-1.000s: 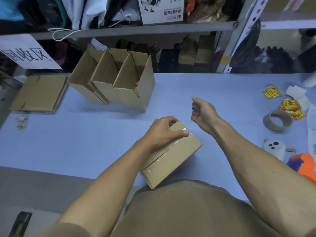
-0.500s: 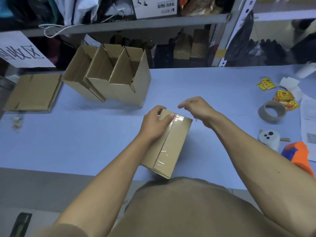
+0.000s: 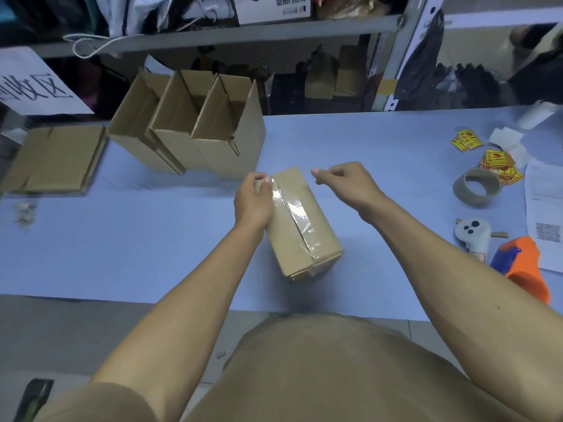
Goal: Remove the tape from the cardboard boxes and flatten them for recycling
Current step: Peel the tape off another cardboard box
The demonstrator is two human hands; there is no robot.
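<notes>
Fingers of the left hand [image 3: 254, 202] curl over the far left corner of the taped cardboard box [image 3: 300, 222], fingertips pinching at the top end of the clear tape strip [image 3: 294, 210]. Right hand [image 3: 345, 184] hovers just right of the box's far end, apart from it, fingers curled in, thumb and forefinger tips close together; cannot tell if they hold anything.

Head view, only view. Box lies mid-frame on the blue table [image 3: 137, 239], long axis running from far left to near right, glossy tape down the centre seam and wrapping over the near end. Both forearms reach in from the bottom of frame.

Upper left of centre: three open cardboard boxes [image 3: 195, 132] packed side by side, flaps up. Far left: flattened cardboard stack [image 3: 53, 158] lying flat, small crumpled bits [image 3: 26, 211] below it on the table. Handwritten paper sign [image 3: 33, 83] at upper left edge.

Right side: brown tape roll [image 3: 476, 190], yellow-red stickers [image 3: 499, 162] scattered above and beside it, white paper slips [image 3: 294, 137] near those, white tape dispenser [image 3: 472, 233] lower, orange-and-blue tool [image 3: 524, 263] at right edge, printed sheet [image 3: 545, 214] with QR code beneath it. Metal shelving [image 3: 274, 28] with bags and boxes across the top of frame.
</notes>
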